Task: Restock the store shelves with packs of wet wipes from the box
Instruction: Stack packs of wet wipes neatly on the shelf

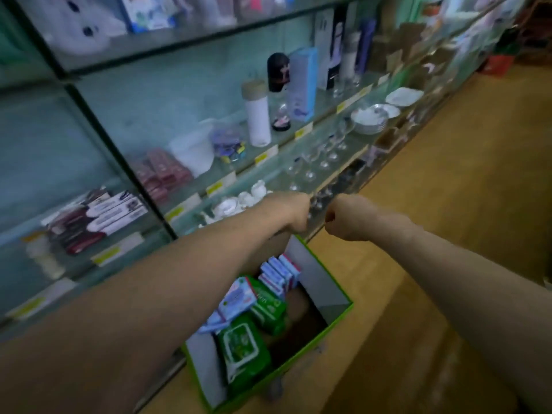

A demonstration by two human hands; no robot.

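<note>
Leftmost, glass shelves (179, 46) are carrying blurred goods, among them a white bottle (257, 115) standing upright. Across them the left arm is stretching forward and rightward, the left hand (294, 215) curling knuckles-up at the far corner of the box (322, 279) (whether its fingers are gripping the rim, I cannot tell). The box is sitting open-topped beside the shelving, long axis running along the shelf front. Inside, a green wet wipes pack (242, 351) is leaning on edge, label facing the camera. Further right, the right hand (349, 218) is hovering near the left, fingers curling into a fist with nothing visible inside.
</note>
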